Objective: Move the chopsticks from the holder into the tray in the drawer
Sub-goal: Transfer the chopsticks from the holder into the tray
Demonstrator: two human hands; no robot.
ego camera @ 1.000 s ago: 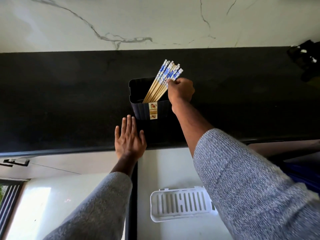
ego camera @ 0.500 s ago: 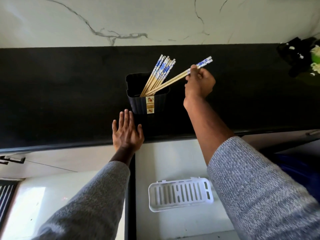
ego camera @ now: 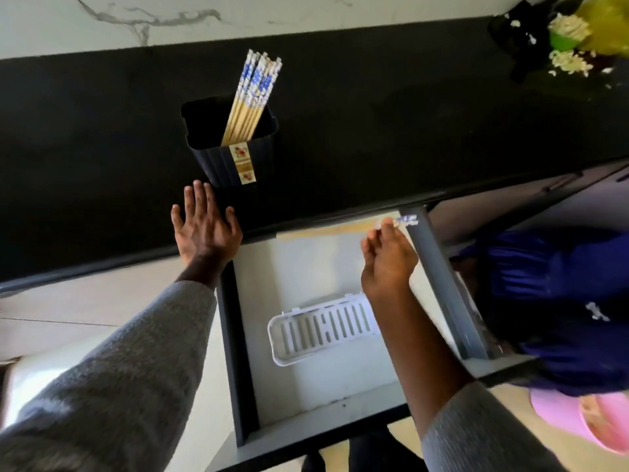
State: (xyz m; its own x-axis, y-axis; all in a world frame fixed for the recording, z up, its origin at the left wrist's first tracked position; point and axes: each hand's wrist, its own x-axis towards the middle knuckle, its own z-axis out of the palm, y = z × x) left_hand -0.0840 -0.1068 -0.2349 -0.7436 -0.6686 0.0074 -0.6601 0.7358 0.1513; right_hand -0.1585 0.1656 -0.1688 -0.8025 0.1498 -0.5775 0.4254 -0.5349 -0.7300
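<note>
Head view looked down on a dark counter (ego camera: 374,107) with an open drawer (ego camera: 320,267) below its front edge. Farthest left, the left hand (ego camera: 204,226) lay flat on the counter edge, fingers straight and spread, holding nothing. Just beyond its fingertips and slightly to its right stood the black holder (ego camera: 231,158), with a bundle of remaining chopsticks (ego camera: 253,97) leaning up out of it toward the wall.

Further right, over the drawer, the right hand (ego camera: 388,260) pinched the held chopsticks (ego camera: 340,229) near their blue patterned ends; how many it held was too blurred to tell. Their long axis ran nearly level from the fingers away to the hand's left, along the back of the drawer. The white slotted tray (ego camera: 320,330) lay on the drawer floor, on the near side of that hand and a little to its left, partly hidden by the forearm. Its long side ran roughly the same way as the held sticks.

Judging from this, the right hand was the nearer to the tray, and the coming move called for drawing the sticks toward the person and down, with hardly any turning.
</note>
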